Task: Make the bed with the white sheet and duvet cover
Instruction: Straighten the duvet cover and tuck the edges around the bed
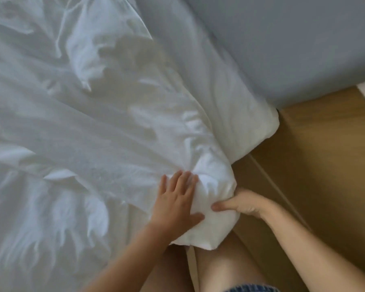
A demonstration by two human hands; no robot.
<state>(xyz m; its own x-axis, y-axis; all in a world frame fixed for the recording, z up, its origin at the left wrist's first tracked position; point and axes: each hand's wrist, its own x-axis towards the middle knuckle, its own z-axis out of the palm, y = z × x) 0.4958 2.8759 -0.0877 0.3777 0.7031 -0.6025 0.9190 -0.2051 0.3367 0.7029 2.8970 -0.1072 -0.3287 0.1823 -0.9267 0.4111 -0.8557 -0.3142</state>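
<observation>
1. The rumpled white duvet cover (72, 123) fills the left and centre of the frame.
2. Lower centre, the left hand (177, 201) presses flat, fingers straight and spread, on its bunched corner.
3. Just right, the right hand (240, 204) pinches that corner, thumb on top.
4. Above them lies the white sheet (230, 106), beside the wooden floor (325, 154).
</observation>
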